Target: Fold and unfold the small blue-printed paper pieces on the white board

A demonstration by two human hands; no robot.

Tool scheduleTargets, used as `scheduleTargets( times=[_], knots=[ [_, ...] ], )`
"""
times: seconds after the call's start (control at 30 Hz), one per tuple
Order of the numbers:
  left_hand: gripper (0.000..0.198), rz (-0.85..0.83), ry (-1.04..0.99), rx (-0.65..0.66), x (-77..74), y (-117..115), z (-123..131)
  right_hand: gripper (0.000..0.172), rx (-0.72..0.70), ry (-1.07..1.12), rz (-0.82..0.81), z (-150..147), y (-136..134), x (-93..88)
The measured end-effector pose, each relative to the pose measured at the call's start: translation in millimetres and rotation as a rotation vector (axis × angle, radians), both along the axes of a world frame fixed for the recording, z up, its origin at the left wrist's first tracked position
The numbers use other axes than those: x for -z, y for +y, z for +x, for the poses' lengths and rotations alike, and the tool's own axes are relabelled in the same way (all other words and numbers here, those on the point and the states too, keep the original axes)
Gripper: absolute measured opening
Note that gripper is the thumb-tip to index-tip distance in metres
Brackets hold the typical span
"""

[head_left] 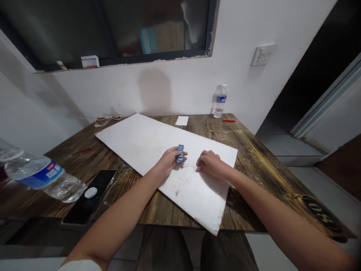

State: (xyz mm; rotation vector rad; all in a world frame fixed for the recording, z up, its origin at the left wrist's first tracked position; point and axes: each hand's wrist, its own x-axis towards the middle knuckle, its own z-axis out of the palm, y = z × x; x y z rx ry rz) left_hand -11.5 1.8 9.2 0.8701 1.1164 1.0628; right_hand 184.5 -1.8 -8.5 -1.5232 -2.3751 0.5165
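My left hand [169, 160] is shut on a small blue-and-white stack of thin pieces [179, 153], which stands upright against its fingers. Exactly what the pieces are is too small to tell. Both hands are over a large white board [191, 192] that lies at an angle on a dark wooden table [248, 160]. My right hand [210, 164] rests on the board a short way to the right of the stack, its fingers curled and holding nothing visible.
A black phone [90, 195] lies on the table at left, beside a large water bottle [39, 175] near the camera. Farther back are a smaller water bottle [219, 101], a red marker [229, 120], a white paper slip [182, 120], a white cable [105, 120] and a red pen [80, 151].
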Motion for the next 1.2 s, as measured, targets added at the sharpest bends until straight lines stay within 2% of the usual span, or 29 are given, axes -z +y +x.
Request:
scheduleTargets(
  times=[0.2,0.37,0.53,0.87,1.2],
  knots=[
    [0.009,-0.002,-0.007,0.003,-0.3,-0.1,-0.3,0.009,0.014,-0.010,-0.001,-0.4,1.0,1.9],
    [0.010,-0.010,-0.010,-0.004,-1.0,-0.6,-0.2,0.003,-0.017,0.005,0.012,0.4,2.7,5.4],
    [0.011,-0.007,-0.003,-0.006,-0.7,0.2,-0.1,0.012,0.012,0.017,0.050,0.7,3.1,5.9],
    [0.011,-0.011,-0.005,-0.013,-2.2,-0.9,0.5,0.008,-0.003,-0.007,0.000,-0.5,0.5,0.4],
    [0.010,-0.018,0.006,-0.011,-2.9,-1.2,0.0,0.008,-0.029,0.062,0.040,0.2,2.9,2.7]
  ],
)
